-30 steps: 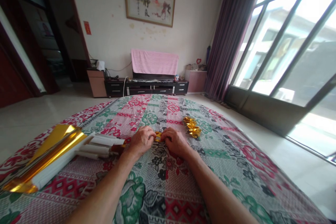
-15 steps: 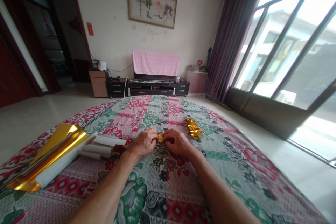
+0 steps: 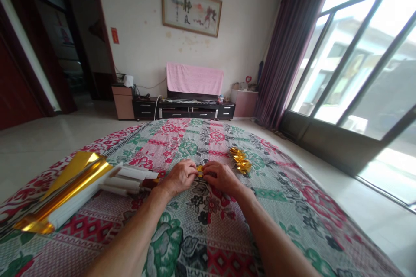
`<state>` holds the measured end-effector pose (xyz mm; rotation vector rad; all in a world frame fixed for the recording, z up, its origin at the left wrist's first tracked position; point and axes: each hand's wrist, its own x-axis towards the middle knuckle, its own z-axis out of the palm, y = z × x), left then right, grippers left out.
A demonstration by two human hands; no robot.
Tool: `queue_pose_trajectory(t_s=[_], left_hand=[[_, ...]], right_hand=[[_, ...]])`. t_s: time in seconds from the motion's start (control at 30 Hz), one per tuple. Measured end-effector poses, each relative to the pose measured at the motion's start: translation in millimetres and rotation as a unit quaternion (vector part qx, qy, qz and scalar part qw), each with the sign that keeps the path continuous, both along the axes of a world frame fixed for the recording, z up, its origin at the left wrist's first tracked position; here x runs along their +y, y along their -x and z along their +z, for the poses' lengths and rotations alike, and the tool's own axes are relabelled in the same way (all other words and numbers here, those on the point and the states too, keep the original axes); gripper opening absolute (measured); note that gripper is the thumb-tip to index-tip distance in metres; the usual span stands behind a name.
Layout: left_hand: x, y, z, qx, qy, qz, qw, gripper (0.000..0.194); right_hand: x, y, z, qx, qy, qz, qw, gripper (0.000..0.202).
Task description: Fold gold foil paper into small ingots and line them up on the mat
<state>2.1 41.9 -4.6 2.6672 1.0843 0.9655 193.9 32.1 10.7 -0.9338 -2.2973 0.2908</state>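
Observation:
A small piece of gold foil paper (image 3: 199,169) shows between my two hands, just above the flowered tablecloth (image 3: 191,233). My left hand (image 3: 180,176) pinches its left side, fingers closed. On the right side, my right hand (image 3: 221,176) grips it with bent fingers; much of the piece is hidden by the fingertips. Several folded gold foil pieces (image 3: 241,161) lie in a row just beyond my right hand. Left of my left hand are white paper rolls (image 3: 130,178) and a large rolled gold foil sheet (image 3: 73,188).
The cloth covers a rounded table. Beyond it stand a low black cabinet (image 3: 191,114) and a screen under a pink towel (image 3: 195,78). Purple curtains (image 3: 292,47) and a large window (image 3: 354,60) are on the right. A dark doorway (image 3: 65,52) is at the left.
The view has shifted slightly, so the scene sits a little further right. Both hands stay together on the small gold foil piece, with only slight finger movement.

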Motion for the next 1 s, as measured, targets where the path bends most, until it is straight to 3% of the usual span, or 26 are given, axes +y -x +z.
queue_pose_trajectory(t_s=[0.37,0.63,1.0], left_hand=[[-1.7,0.3,1.4,-0.015,0.021,0.016,1.0,0.022],[-1.0,-4.2,1.0,0.002,-0.009,0.008,1.0,0.02],[2.0,-9.1,-4.7,-0.034,0.008,0.025,0.999,0.033]], right_hand=[[-5.4,4.6,-10.4,-0.021,-0.062,-0.04,0.997,0.018],[-6.3,4.6,-11.6,-0.003,-0.056,-0.057,0.997,0.018],[-6.8,3.1,-12.0,0.033,-0.024,-0.077,0.996,0.017]])
